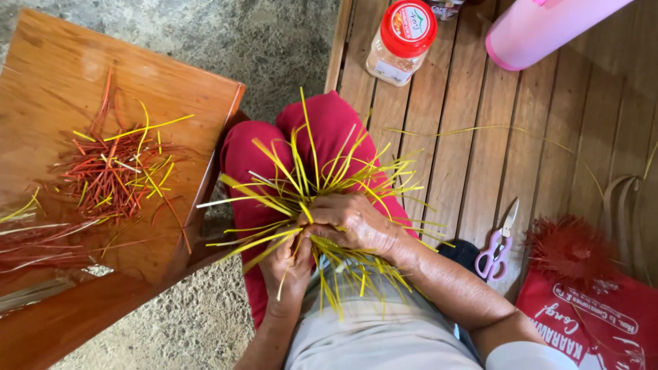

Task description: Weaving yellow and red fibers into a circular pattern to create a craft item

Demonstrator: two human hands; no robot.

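Yellow strips (322,185) fan out from both hands over the person's red-clad lap (329,130). Right hand (353,223) is clenched over the bundle's middle, hiding where the strips cross; left hand (288,267) grips it from below, fingertips buried among the strands. Beyond lie red and yellow offcuts (116,171) on a wooden table (55,62), pink-handled scissors (497,247) on the plank floor, a red-lidded jar (401,41), and a pink container (541,27) cut off by the top edge.
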